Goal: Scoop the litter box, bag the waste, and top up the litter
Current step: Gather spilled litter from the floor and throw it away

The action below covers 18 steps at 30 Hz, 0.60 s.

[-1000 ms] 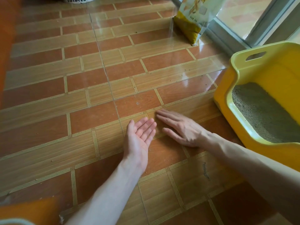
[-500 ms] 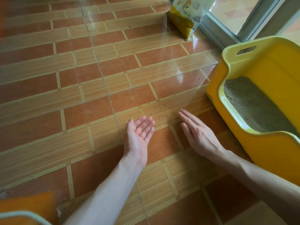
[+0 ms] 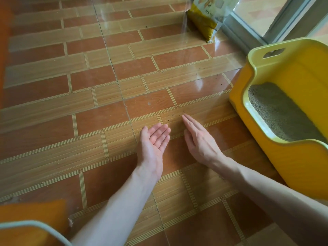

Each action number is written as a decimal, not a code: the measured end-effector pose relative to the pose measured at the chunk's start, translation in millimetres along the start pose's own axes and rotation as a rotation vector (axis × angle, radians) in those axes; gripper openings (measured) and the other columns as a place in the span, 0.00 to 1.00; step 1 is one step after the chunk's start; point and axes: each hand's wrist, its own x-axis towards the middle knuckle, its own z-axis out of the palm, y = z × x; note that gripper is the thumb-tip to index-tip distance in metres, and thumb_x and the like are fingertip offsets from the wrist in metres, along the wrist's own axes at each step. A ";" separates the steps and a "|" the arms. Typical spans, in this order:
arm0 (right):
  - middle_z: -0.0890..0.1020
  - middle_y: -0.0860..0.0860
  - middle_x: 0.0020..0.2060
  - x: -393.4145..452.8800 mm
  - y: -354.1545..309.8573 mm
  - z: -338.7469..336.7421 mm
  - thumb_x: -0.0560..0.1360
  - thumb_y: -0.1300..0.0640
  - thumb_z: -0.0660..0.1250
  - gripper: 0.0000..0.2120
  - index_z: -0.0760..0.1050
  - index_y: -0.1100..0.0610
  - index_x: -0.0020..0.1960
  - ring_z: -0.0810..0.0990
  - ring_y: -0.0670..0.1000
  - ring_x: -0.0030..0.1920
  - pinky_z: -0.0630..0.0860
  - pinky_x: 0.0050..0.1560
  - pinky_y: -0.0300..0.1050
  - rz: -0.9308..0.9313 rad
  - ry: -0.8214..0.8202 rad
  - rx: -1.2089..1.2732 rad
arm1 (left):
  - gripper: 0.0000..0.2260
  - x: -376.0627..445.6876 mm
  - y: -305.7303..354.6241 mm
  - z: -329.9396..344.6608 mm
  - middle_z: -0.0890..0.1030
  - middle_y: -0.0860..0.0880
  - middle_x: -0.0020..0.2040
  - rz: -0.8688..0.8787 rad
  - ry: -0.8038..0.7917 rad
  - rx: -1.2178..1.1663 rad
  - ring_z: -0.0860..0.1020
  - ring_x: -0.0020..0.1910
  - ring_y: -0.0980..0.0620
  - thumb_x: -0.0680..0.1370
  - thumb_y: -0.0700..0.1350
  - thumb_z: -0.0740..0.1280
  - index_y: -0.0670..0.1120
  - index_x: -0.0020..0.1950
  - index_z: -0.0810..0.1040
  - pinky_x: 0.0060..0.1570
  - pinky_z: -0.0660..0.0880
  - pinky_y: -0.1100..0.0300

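Fingertips [image 3: 184, 117] of our right hand [image 3: 200, 141] are held straight and pressed together, edge-down on the floor tiles [image 3: 88, 107], holding nothing. Half a second earlier this hand lay closer to the litter box [image 3: 262, 142], and a second ago it was flat on the tile just beside our left hand [image 3: 153, 142]. It has therefore gone out toward the box and come back, which we judge to be a repeated sweeping stroke.

Our left hand has not moved across the three frames. It rests palm-up on the side of the right hand away from the litter box, fingers together and slightly curled into a shallow cup, nothing visible in it. A narrow gap separates the two hands.

Scattered litter grains [image 3: 173, 114] lie on the tile just beyond the right fingertips, level with the near corner of the litter box and a short way out from its wall. More specks [image 3: 197, 74] dot the floor farther out, level with the box's far corner.

We judge the current step to be clean-up of spilled litter: the right hand acts as a brush, the left as a pan. The litter box holds a level grey bed. No scoop or waste bag is visible.

Farthest from us, beyond the litter box's handle end, the litter bag [image 3: 207, 16] leans by the window frame [image 3: 248, 35], well apart from both hands.
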 end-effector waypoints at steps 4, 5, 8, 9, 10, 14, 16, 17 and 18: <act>0.63 0.54 0.80 18.2 12.9 -5.0 0.86 0.48 0.53 0.26 0.61 0.59 0.80 0.57 0.51 0.81 0.57 0.80 0.48 -0.154 -0.171 -0.223 | 0.22 1.6 2.4 -2.7 0.87 0.41 0.57 0.011 0.014 -0.003 0.86 0.58 0.46 0.88 0.53 0.53 0.39 0.64 0.79 0.67 0.77 0.49; 0.64 0.54 0.79 16.5 14.3 -6.7 0.86 0.49 0.53 0.26 0.63 0.60 0.79 0.59 0.51 0.80 0.56 0.80 0.45 -0.197 -0.187 -0.245 | 0.22 1.2 2.7 -3.1 0.87 0.41 0.57 0.010 0.015 -0.002 0.86 0.58 0.46 0.88 0.53 0.52 0.39 0.64 0.79 0.67 0.77 0.49; 0.70 0.57 0.76 -0.5 15.6 -14.0 0.85 0.53 0.57 0.22 0.69 0.63 0.75 0.66 0.53 0.77 0.56 0.79 0.40 -0.301 -0.173 -0.256 | 0.22 0.8 3.3 -3.6 0.87 0.41 0.57 0.008 0.015 0.004 0.86 0.57 0.46 0.88 0.53 0.53 0.39 0.64 0.79 0.67 0.77 0.49; 0.70 0.57 0.76 -6.9 16.2 -16.0 0.85 0.54 0.58 0.21 0.70 0.64 0.75 0.67 0.53 0.77 0.58 0.79 0.42 -0.325 -0.163 -0.252 | 0.22 0.6 3.5 -3.8 0.87 0.41 0.57 0.008 0.014 0.006 0.86 0.57 0.46 0.88 0.54 0.52 0.39 0.64 0.79 0.67 0.77 0.49; 0.71 0.57 0.75 -12.1 16.1 -17.7 0.85 0.55 0.59 0.21 0.71 0.64 0.74 0.67 0.53 0.77 0.61 0.78 0.44 -0.339 -0.152 -0.238 | 0.22 0.5 3.5 -4.2 0.87 0.41 0.57 0.010 0.014 0.005 0.86 0.57 0.46 0.88 0.53 0.52 0.39 0.64 0.79 0.67 0.77 0.49; 0.76 0.55 0.71 -23.0 12.4 -25.8 0.85 0.57 0.61 0.18 0.73 0.61 0.73 0.74 0.53 0.71 0.72 0.71 0.47 -0.255 -0.064 -0.154 | 0.22 1.2 2.4 -4.7 0.87 0.42 0.57 0.012 0.018 -0.007 0.86 0.57 0.47 0.88 0.54 0.53 0.40 0.64 0.79 0.66 0.78 0.50; 0.80 0.55 0.62 -27.8 11.6 -31.3 0.85 0.53 0.61 0.16 0.75 0.60 0.68 0.79 0.55 0.60 0.77 0.58 0.51 -0.148 0.006 -0.216 | 0.22 0.6 1.3 -3.9 0.87 0.41 0.57 0.000 0.015 -0.017 0.86 0.57 0.46 0.88 0.54 0.53 0.40 0.65 0.79 0.65 0.78 0.50; 0.80 0.54 0.56 -28.5 12.1 -34.0 0.84 0.49 0.60 0.16 0.76 0.59 0.63 0.79 0.56 0.54 0.77 0.52 0.52 -0.085 0.026 -0.289 | 0.23 0.4 0.8 -3.6 0.86 0.41 0.58 -0.008 0.014 -0.023 0.86 0.57 0.46 0.88 0.54 0.53 0.39 0.65 0.79 0.65 0.78 0.50; 0.78 0.53 0.51 -27.8 12.3 -36.7 0.83 0.44 0.59 0.18 0.75 0.57 0.58 0.78 0.55 0.49 0.76 0.48 0.51 -0.016 0.021 -0.374 | 0.23 0.6 0.2 -3.2 0.86 0.41 0.58 -0.016 0.015 -0.029 0.86 0.57 0.46 0.88 0.54 0.53 0.39 0.65 0.79 0.65 0.78 0.50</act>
